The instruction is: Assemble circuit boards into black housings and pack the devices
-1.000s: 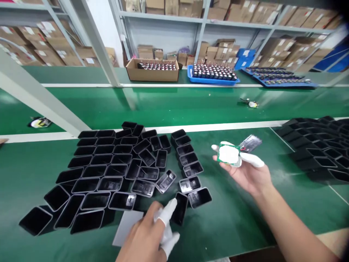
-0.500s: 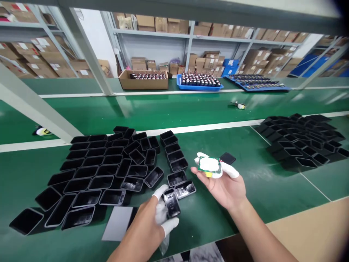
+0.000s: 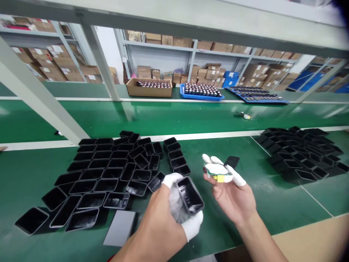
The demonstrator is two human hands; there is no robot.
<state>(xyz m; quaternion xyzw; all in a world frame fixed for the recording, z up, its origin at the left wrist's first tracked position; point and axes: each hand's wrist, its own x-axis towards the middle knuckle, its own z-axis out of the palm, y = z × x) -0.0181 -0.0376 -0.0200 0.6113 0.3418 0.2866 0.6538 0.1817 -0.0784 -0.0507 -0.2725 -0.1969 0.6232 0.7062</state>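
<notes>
My left hand [image 3: 174,214], with white covers on the fingertips, grips an open black plastic case [image 3: 190,196] tilted toward me. Crinkled translucent film [image 3: 177,203] shows inside that grasp. Palm up, my right hand [image 3: 231,193] holds a small green circuit board [image 3: 215,169] with a white patch on top and a yellow part at its near edge. The board is apart from the case, to its right. Just beyond my right fingers lies a small flat black piece [image 3: 231,161]. Rows of open black cases [image 3: 89,185] stand to the left of my left hand.
A grey flat block [image 3: 120,228] lies at the front left. More black cases [image 3: 302,156] are massed on the right. Across the green belt [image 3: 163,120] are a cardboard box [image 3: 148,91] and a blue tray [image 3: 201,96] of small parts. A slanted post [image 3: 40,98] rises at the left.
My left hand has raised the black case and brought it right, closer to the board. My right hand has tilted the board so its near edge shows more. The view has shifted slightly.
</notes>
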